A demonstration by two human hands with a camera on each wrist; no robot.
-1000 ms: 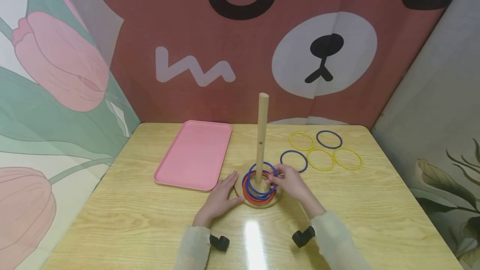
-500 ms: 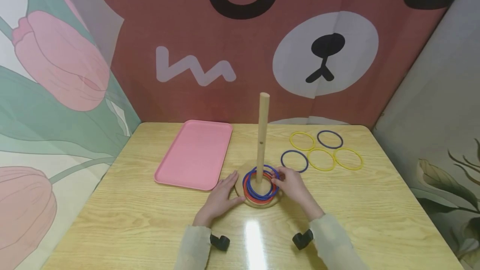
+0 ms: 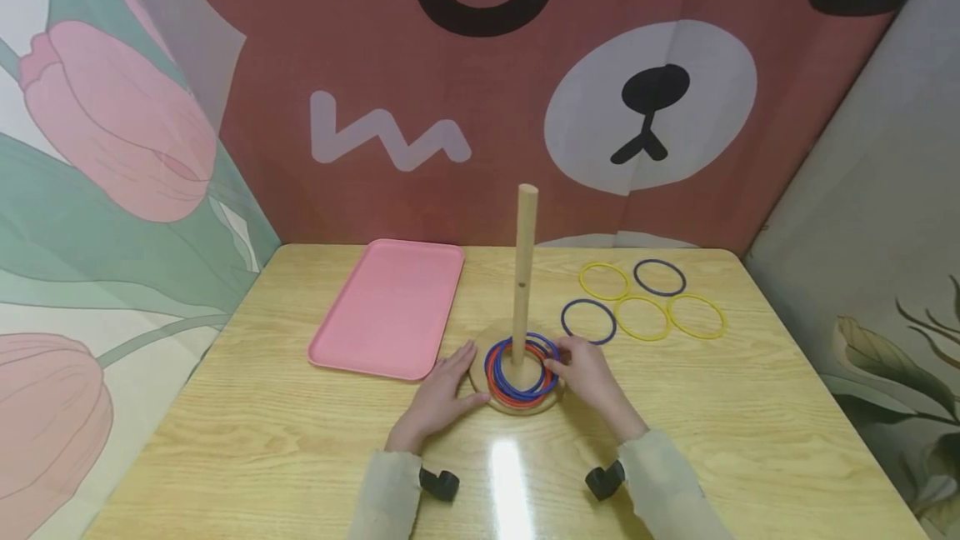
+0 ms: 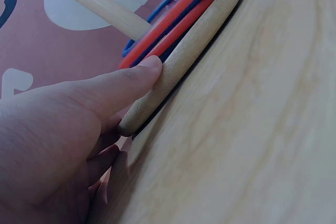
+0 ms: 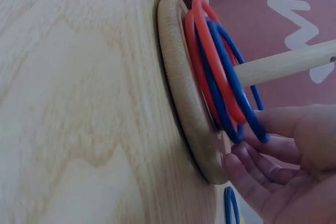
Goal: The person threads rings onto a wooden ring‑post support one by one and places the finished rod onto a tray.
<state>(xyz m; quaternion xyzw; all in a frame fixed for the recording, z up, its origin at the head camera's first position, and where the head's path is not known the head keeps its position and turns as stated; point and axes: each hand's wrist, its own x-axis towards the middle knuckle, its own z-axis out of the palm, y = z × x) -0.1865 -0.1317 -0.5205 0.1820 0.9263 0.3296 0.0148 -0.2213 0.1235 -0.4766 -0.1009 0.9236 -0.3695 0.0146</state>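
A round wooden base (image 3: 480,377) with an upright wooden peg (image 3: 525,273) stands on the table. Red rings (image 5: 191,40) and blue rings (image 5: 205,66) lie stacked loosely round the peg's foot. My left hand (image 3: 440,398) rests against the base's left side with fingers extended, its thumb (image 4: 144,72) at the base's edge beside the rings. On the other side, my right hand (image 3: 588,369) pinches the topmost blue ring (image 3: 542,335) at its right edge. That ring encircles the peg and lies slightly tilted on the pile.
A pink tray (image 3: 393,307) lies left of the base. To the back right are yellow rings (image 3: 642,319) and two blue rings, one (image 3: 588,322) near my right hand. A printed bear curtain (image 3: 480,90) hangs behind the table.
My right hand has lowered the topmost blue ring a little, and it lies flatter over the pile. The left hand stays in place at the base.
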